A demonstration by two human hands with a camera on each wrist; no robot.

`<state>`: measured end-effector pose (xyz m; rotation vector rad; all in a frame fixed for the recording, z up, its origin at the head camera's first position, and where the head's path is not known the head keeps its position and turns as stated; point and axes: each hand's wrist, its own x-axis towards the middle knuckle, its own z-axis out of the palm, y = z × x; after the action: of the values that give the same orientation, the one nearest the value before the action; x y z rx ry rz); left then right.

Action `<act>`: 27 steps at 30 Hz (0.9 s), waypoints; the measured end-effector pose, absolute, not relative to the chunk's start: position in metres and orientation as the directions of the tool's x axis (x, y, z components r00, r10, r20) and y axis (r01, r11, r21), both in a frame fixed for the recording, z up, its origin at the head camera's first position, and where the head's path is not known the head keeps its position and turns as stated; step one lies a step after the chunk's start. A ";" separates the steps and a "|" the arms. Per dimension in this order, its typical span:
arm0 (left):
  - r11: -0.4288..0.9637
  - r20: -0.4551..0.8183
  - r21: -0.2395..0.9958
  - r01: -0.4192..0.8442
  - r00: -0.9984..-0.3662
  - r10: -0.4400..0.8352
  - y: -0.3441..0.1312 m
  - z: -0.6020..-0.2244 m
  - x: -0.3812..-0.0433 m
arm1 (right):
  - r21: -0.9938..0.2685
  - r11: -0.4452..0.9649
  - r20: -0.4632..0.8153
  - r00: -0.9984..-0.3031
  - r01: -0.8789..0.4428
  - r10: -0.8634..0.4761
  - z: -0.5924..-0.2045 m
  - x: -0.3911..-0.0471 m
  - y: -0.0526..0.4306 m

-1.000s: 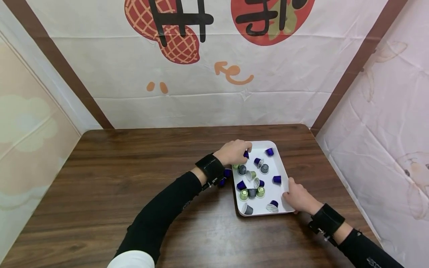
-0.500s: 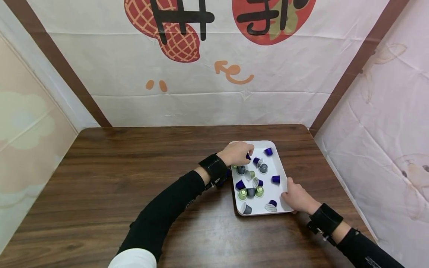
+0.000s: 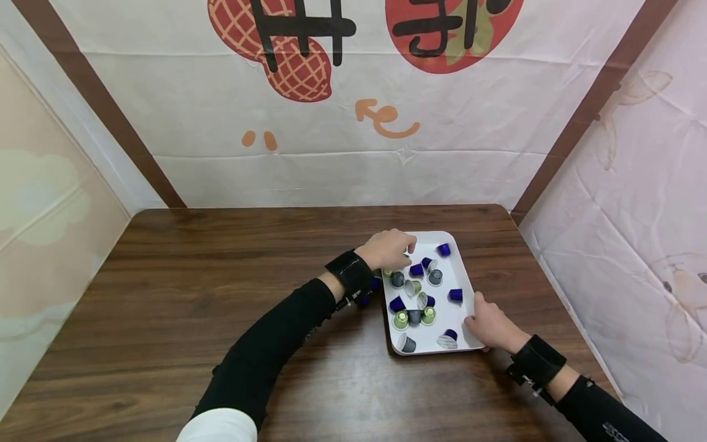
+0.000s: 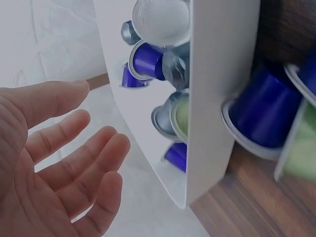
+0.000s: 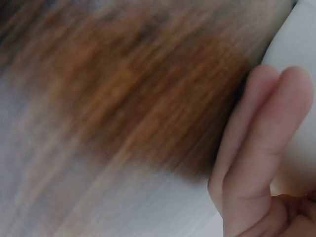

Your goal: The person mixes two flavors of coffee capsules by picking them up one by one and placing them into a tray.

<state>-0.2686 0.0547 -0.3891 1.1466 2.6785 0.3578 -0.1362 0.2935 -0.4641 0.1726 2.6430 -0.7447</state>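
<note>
My left hand (image 3: 386, 248) hovers over the far left corner of a white tray (image 3: 446, 314). In the left wrist view its fingers (image 4: 81, 182) are spread and loosely bent, with nothing between them. Just beneath it in the head view, a dark blue coffee capsule (image 3: 417, 270) lies on the tray. Several more capsules, blue, grey and green, are scattered across the tray, such as a green capsule (image 3: 401, 320) and a grey capsule (image 3: 407, 344). My right hand (image 3: 494, 325) grips the tray's near right edge, thumb on top; its fingers (image 5: 256, 153) press along the outer wall.
Outside the tray's left wall, blue capsules (image 3: 374, 284) lie on the brown wooden table (image 3: 265, 258), partly hidden by my left wrist. The left wrist view also shows a green capsule (image 4: 303, 153) there. A printed white cloth (image 3: 331, 178) rises behind the table.
The blue capsule that was in my left fingers now lies on the tray, and the hand has drawn back slightly from it. My right hand stays at the tray's edge.
</note>
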 end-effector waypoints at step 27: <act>0.628 -0.286 0.471 0.620 -0.566 0.773 -0.035 -0.424 -0.271 | -0.467 0.855 -0.403 -0.915 0.225 0.021 -0.464 -0.135 0.292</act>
<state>-0.2706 -0.0351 -0.4239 1.0964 2.3829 0.4404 -0.1346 0.2924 -0.4639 0.1824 2.6424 -0.7322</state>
